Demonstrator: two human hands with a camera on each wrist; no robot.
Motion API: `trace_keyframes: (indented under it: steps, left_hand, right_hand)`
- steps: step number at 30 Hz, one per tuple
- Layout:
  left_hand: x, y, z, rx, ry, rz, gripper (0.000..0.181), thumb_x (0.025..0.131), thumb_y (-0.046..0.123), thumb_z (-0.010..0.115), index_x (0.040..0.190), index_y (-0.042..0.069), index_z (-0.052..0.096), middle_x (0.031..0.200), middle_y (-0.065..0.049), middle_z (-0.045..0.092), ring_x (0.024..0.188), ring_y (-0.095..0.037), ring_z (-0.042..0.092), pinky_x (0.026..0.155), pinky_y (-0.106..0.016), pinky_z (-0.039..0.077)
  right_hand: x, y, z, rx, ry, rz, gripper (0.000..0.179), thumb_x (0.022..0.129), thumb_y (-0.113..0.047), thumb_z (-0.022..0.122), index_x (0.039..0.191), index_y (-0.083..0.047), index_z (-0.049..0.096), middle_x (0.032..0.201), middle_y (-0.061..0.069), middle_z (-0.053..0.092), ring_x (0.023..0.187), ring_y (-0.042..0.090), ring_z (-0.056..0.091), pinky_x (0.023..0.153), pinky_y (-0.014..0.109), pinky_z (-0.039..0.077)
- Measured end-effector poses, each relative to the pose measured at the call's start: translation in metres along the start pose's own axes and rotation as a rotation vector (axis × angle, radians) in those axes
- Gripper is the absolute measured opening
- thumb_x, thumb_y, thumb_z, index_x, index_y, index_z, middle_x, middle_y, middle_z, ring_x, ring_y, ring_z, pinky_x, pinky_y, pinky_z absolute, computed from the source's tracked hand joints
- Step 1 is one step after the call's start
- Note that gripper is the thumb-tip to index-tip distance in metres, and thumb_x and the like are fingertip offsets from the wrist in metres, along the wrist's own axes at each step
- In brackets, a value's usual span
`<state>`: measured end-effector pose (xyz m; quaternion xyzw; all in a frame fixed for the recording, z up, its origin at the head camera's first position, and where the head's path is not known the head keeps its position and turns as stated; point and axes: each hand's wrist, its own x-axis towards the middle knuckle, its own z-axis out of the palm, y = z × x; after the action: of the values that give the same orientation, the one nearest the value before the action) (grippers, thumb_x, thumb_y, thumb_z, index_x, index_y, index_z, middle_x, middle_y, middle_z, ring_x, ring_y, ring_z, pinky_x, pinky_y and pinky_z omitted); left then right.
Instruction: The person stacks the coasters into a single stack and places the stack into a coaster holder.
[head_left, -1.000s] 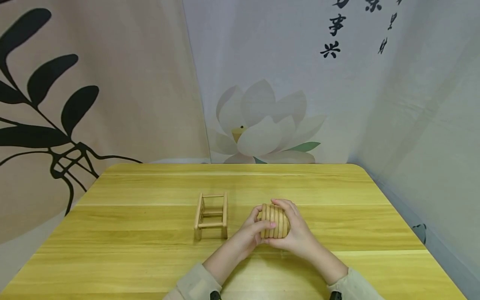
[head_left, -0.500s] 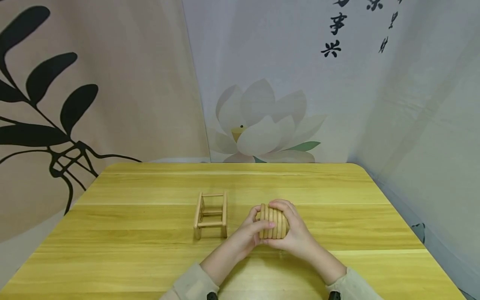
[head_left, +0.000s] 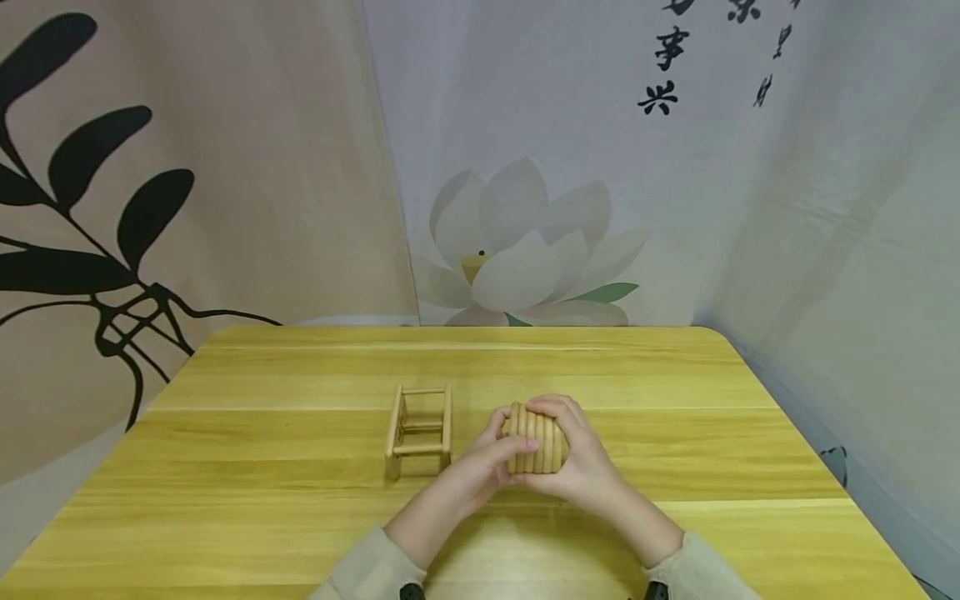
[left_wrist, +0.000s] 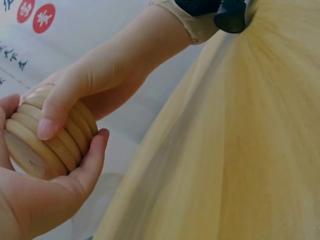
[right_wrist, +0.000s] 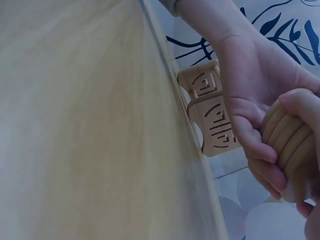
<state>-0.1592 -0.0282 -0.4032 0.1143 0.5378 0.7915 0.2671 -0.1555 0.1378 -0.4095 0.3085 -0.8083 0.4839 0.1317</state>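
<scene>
Both hands hold a stack of several round wooden discs [head_left: 537,442], like coasters, turned on edge above the table. My left hand [head_left: 480,471] grips the stack from the left, its thumb across the disc edges. From the right, my right hand [head_left: 585,467] curls round the same stack, fingers over the top and thumb beneath. In the left wrist view the discs [left_wrist: 70,145] lie pressed face to face between the two hands. Left of the hands stands a small wooden rack [head_left: 420,450] made of bars; its side panel [right_wrist: 199,114] with cut-out patterns shows in the right wrist view.
The light wood table [head_left: 247,500] runs under everything, with rounded far corners. Behind it hangs a printed cloth backdrop [head_left: 300,167] with a lotus, dark leaves and black characters. Black devices [head_left: 412,591] sit at the sleeve cuffs.
The hands and the disc stack have shifted slightly left, nearer the rack. Their hold on the discs looks the same. The rack has not moved on the table.
</scene>
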Motion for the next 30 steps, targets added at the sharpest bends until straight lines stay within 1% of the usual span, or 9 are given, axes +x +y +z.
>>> trace_keyframes:
  steps: [3,7,10,16,19,24,28,30]
  left_hand:
    - [-0.002,0.005,-0.001,0.024,0.010,0.007,0.058,0.077,0.022,0.063,0.123,0.014,0.028,0.118,-0.015,0.043,0.099,-0.025,0.050,0.079,-0.037,0.044]
    - [-0.005,0.011,-0.002,0.066,0.021,0.033,0.057,0.078,0.023,0.062,0.123,0.014,0.028,0.118,-0.015,0.043,0.099,-0.026,0.051,0.078,-0.038,0.045]
    - [-0.007,0.014,-0.003,0.093,0.019,0.051,0.056,0.079,0.023,0.061,0.123,0.014,0.028,0.118,-0.016,0.043,0.099,-0.026,0.051,0.079,-0.038,0.045]
    - [-0.012,0.021,-0.009,0.129,0.022,0.063,0.054,0.080,0.023,0.061,0.121,0.014,0.028,0.119,-0.017,0.042,0.102,-0.027,0.049,0.081,-0.040,0.045]
    - [-0.015,0.026,-0.012,0.163,0.027,0.078,0.054,0.080,0.024,0.061,0.124,0.016,0.029,0.118,-0.017,0.042,0.102,-0.027,0.049,0.081,-0.039,0.045]
    - [-0.019,0.036,-0.016,0.193,0.031,0.124,0.057,0.082,0.024,0.059,0.129,0.022,0.027,0.118,-0.017,0.042,0.102,-0.028,0.049,0.079,-0.039,0.046]
    - [-0.022,0.042,-0.019,0.185,0.046,0.144,0.061,0.083,0.022,0.059,0.133,0.026,0.023,0.120,-0.018,0.040,0.101,-0.028,0.049,0.078,-0.040,0.047]
    - [-0.023,0.043,-0.021,0.183,0.059,0.149,0.061,0.084,0.021,0.059,0.133,0.026,0.023,0.120,-0.018,0.040,0.100,-0.028,0.049,0.077,-0.040,0.047]
  right_hand:
    - [0.004,-0.003,0.001,-0.002,0.006,-0.014,0.082,0.056,-0.024,0.086,0.125,-0.021,0.043,0.128,-0.001,0.038,0.111,0.020,0.040,0.086,0.040,0.043]
    - [0.008,-0.008,0.003,0.003,0.018,-0.023,0.081,0.056,-0.022,0.086,0.125,-0.021,0.043,0.127,-0.002,0.038,0.111,0.019,0.040,0.085,0.038,0.043]
    - [0.012,-0.015,0.004,-0.001,0.026,-0.032,0.081,0.055,-0.019,0.087,0.124,-0.019,0.044,0.127,0.000,0.039,0.112,0.019,0.040,0.086,0.039,0.043]
    - [0.021,-0.045,0.004,0.018,0.029,-0.059,0.077,0.054,-0.004,0.086,0.120,-0.008,0.045,0.123,0.010,0.041,0.109,0.024,0.041,0.084,0.042,0.043]
    - [0.025,-0.056,0.004,0.029,0.025,-0.045,0.076,0.055,-0.002,0.084,0.120,-0.007,0.045,0.122,0.009,0.041,0.107,0.023,0.042,0.082,0.039,0.044]
    - [0.034,-0.063,0.006,0.053,0.019,-0.026,0.074,0.057,-0.001,0.083,0.121,-0.008,0.044,0.123,0.007,0.040,0.107,0.022,0.042,0.080,0.039,0.045]
    - [0.041,-0.064,0.010,0.078,0.014,-0.040,0.073,0.058,0.000,0.082,0.120,-0.006,0.044,0.122,0.008,0.040,0.106,0.023,0.043,0.080,0.040,0.045]
    - [0.043,-0.065,0.012,0.082,0.017,-0.049,0.072,0.057,0.000,0.083,0.119,-0.005,0.045,0.121,0.009,0.041,0.106,0.024,0.043,0.080,0.040,0.045]
